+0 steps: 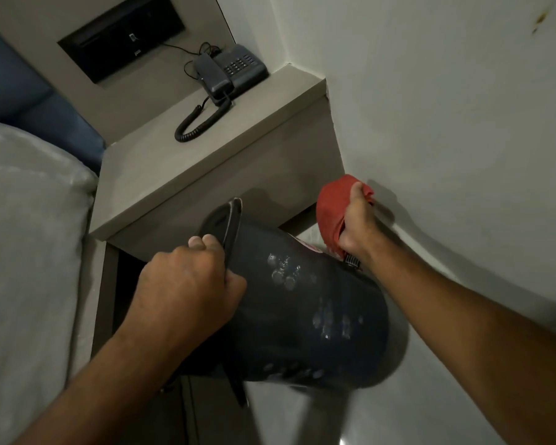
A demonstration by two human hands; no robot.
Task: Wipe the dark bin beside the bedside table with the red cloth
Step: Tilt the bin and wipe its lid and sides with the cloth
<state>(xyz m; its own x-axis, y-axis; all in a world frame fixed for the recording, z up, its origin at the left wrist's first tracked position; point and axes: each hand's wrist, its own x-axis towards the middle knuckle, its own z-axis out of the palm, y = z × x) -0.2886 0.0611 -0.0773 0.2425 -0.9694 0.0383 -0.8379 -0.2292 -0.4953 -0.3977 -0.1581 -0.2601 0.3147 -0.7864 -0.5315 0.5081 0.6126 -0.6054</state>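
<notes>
Left grip (187, 284) fist-clenched at 9 o'clock, right grip (355, 226) fisted at 2 o'clock, both forearms extended forward.

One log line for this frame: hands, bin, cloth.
left hand: grips bin rim | bin: tilted | right hand: holds red cloth, off bin

- The left hand (187, 284) covers part of the dark bin's (302, 303) rim; its fingertips are out of sight.
- The red cloth (329, 208) is bunched in the right hand (355, 223), most folds hidden.
- The small black object under that hand cannot be identified.
- The bed (29, 236) is cut by the left edge.
</notes>
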